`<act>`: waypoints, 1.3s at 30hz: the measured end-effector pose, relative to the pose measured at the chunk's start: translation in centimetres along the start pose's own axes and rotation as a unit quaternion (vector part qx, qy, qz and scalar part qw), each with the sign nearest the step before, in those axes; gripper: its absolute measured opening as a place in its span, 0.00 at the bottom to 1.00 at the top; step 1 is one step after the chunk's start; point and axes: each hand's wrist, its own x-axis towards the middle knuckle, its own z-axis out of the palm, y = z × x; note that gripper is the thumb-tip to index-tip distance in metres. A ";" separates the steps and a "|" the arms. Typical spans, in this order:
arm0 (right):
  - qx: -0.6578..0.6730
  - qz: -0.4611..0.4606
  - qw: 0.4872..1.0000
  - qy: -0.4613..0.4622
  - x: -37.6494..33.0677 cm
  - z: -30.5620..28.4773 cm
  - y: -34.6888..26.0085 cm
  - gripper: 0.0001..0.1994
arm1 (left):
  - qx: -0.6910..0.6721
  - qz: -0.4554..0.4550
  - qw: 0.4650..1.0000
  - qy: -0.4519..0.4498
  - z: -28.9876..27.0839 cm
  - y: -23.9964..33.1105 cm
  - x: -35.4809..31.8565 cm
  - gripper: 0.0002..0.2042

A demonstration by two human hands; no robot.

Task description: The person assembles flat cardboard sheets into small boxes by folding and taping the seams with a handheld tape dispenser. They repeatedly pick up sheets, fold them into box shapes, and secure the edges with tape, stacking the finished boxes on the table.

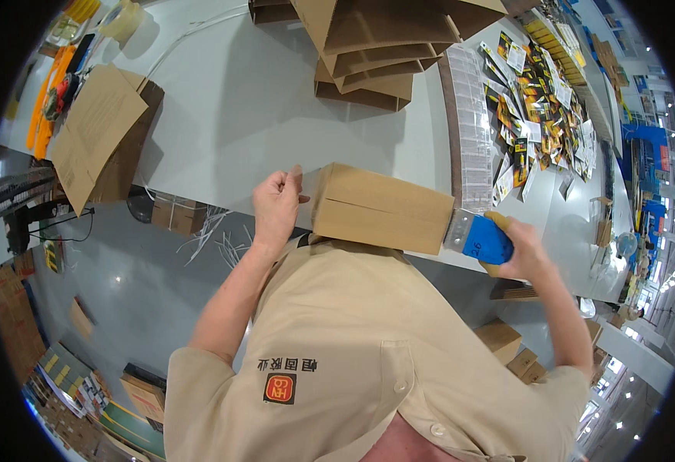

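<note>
The closed cardboard box [383,206] lies at the table [222,146] edge. The right hand [520,248] grips a blue tape dispenser [485,240]; the left hand [277,206] curls, its hold unclear. Taping looks unfinished.

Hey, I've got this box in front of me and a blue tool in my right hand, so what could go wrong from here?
The box lies by the table's near edge, so a push toward you might tip it off. The metal end of the blue tool in your right hand is right at the box's right end and might scuff it.
</note>
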 end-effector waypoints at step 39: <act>0.728 -0.095 0.553 0.395 0.7 1.8 3.8 0.32 | 0.096 0.250 0.950 -0.164 2.5 36.4 4.4 0.41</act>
